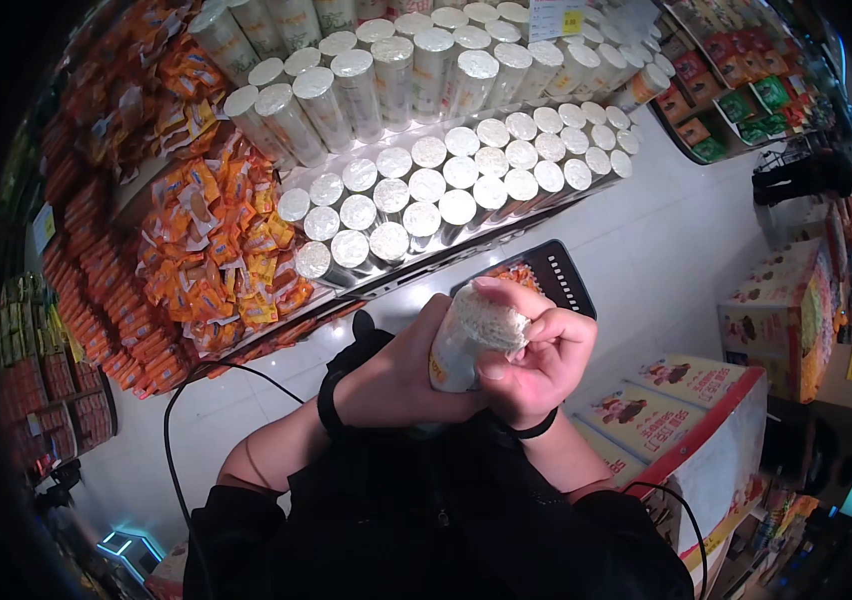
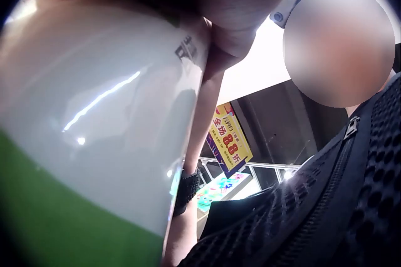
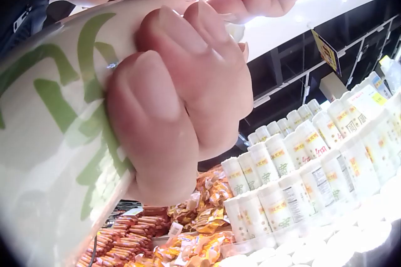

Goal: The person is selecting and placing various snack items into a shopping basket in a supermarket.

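L hand (image 1: 401,378) has its fingers curled round the body of the white cyl. pack (image 1: 454,358), prob. to keep it steady, while R hand (image 1: 558,365) pinches the crinkled end btwn thumb and fingertips, prob. for finer control. Pack's held up in front of the torso, tilted, w/ only the hands seeming to support it; black basket (image 1: 578,268) sits lower and just beyond (orange-ish contents, can't ID). Pale tiled floor (image 1: 678,235) below, rows of similar cyl. packs (image 1: 392,193) ahead, heaped orange packets (image 1: 208,215) to the left, printed cartons (image 1: 661,405) to the right.
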`<state>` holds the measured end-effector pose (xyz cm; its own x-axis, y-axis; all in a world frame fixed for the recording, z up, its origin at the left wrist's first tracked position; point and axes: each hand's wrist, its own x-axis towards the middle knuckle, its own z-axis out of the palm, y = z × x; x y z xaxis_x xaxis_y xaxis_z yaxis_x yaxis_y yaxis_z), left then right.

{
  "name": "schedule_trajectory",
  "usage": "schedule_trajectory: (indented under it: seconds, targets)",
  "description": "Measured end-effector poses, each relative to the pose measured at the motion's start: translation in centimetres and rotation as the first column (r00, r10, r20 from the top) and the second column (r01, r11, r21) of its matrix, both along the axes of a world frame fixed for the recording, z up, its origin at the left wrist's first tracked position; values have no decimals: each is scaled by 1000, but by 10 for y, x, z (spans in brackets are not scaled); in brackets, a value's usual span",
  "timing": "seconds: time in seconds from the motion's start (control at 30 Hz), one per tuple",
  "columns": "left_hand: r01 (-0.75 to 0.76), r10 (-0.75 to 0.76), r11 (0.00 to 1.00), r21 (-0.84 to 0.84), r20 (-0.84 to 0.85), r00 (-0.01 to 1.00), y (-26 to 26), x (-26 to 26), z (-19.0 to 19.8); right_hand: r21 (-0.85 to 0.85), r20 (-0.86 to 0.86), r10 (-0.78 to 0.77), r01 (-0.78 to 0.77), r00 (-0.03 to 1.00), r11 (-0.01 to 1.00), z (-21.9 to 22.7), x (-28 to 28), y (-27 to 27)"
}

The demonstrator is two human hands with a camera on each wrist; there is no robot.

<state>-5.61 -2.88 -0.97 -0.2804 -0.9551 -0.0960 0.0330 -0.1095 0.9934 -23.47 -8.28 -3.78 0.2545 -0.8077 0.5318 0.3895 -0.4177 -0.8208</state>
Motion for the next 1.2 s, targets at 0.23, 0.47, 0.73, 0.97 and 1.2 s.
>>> schedule_trajectory:
  seconds: [0.23, 0.47, 0.73, 0.97, 1.2]
  targets:
    - [-62, 67, 993, -98, 41, 997, 5, -36, -1, -24, 101, 64, -62, 993, 998, -11, -24, -9]
    - [-111, 117, 991, -77, 69, 991, 15, -61, -4, 25, 54, 38, -39, 998, 999, -8, -42, -9]
    - [-113, 114, 993, -10, 103, 988, 14, -77, 0, 61, 146, 162, -172, 976, 983, -14, -63, -10]
    - [-107, 115, 992, -64, 126, 985, 11, -82, 2, -26, 63, 82, -81, 995, 996, -15, -66, -18]
    - [-21, 16, 998, 63, 72, 997, 4, -66, 4, 46, 166, 71, -79, 984, 996, -10, -54, -11]
